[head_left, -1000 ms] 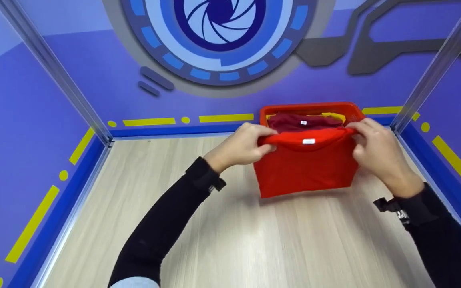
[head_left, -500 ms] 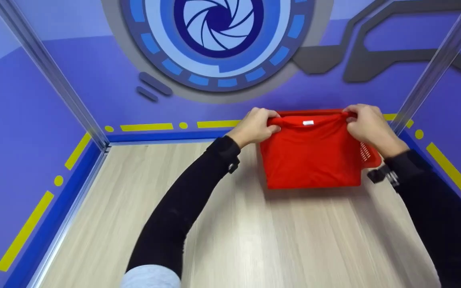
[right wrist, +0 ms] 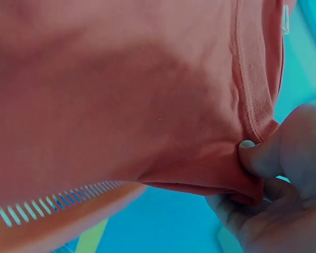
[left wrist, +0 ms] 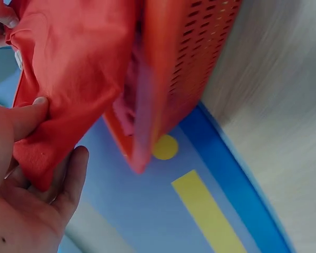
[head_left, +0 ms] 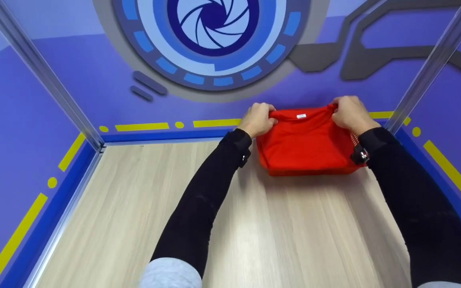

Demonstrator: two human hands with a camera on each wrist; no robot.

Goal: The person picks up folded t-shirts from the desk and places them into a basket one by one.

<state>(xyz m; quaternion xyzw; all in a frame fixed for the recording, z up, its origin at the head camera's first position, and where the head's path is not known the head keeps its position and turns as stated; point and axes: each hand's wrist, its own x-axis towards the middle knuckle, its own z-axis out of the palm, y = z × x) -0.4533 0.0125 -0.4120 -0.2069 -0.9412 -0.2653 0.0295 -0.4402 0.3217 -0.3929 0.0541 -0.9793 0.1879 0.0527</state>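
Note:
A red T-shirt [head_left: 302,140], folded to a rectangle with a white neck label, is held by its collar end over a red plastic basket [left wrist: 200,58]. My left hand [head_left: 257,119] pinches the shirt's left upper corner between thumb and fingers. At the right upper corner, my right hand [head_left: 350,114] pinches the cloth beside the collar, thumb on top in the right wrist view. The shirt covers most of the basket in the head view. Past the shirt's edge, the left wrist view shows dark red cloth [left wrist: 127,100] inside the basket.
The basket stands on a pale wooden table [head_left: 166,192] against the blue-purple back wall [head_left: 198,106]. Metal posts [head_left: 426,68] mark the corners, with side walls left and right.
Both hands have carried the red T-shirt away from the wearer, over the basket. Its front edge has drawn back toward the wall, and the clothes seen inside the basket are now covered in the head view.

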